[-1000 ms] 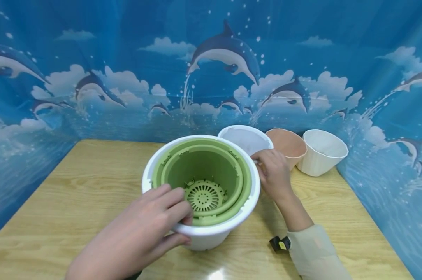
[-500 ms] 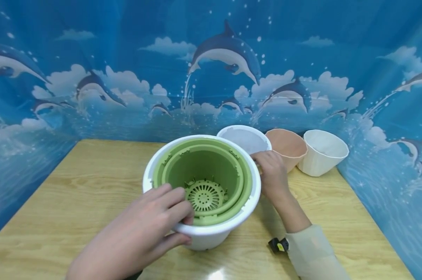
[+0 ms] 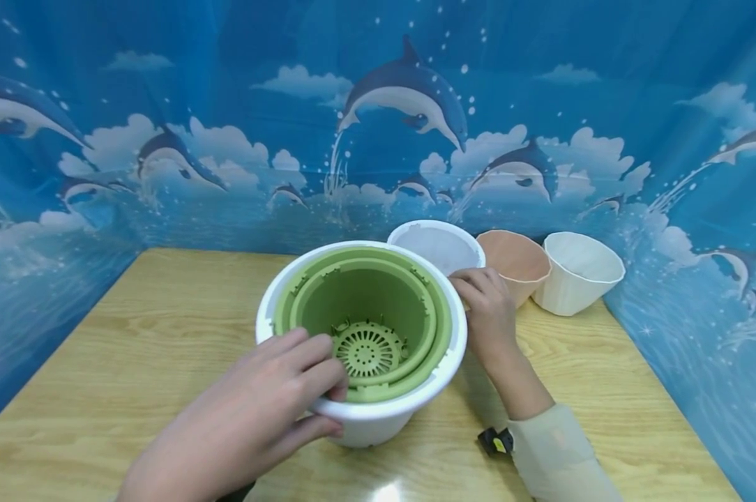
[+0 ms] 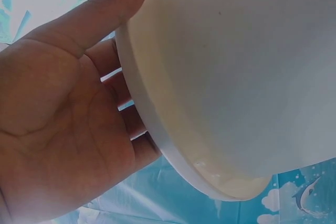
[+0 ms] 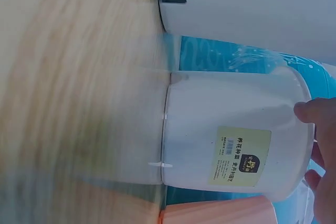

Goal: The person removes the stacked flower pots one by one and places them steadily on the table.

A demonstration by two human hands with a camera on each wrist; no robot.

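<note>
A large white flower pot stands on the table with green pots nested inside it; the innermost has a slotted base. My left hand grips its near-left rim, thumb outside and fingers over the edge. The left wrist view has that white wall filling most of the frame beside my palm. Behind and to the right is a smaller white pot, upright, carrying a printed label. At its near-right rim my right hand pinches the edge, the thumb outside.
To the right of the smaller white pot stand a peach-coloured pot and a cream faceted pot, close together along the back. A blue dolphin-print curtain borders the wooden table at the back and sides.
The smaller white pot has shifted slightly left, along with my right hand on its rim. My left hand and the large pot have stayed in place.
</note>
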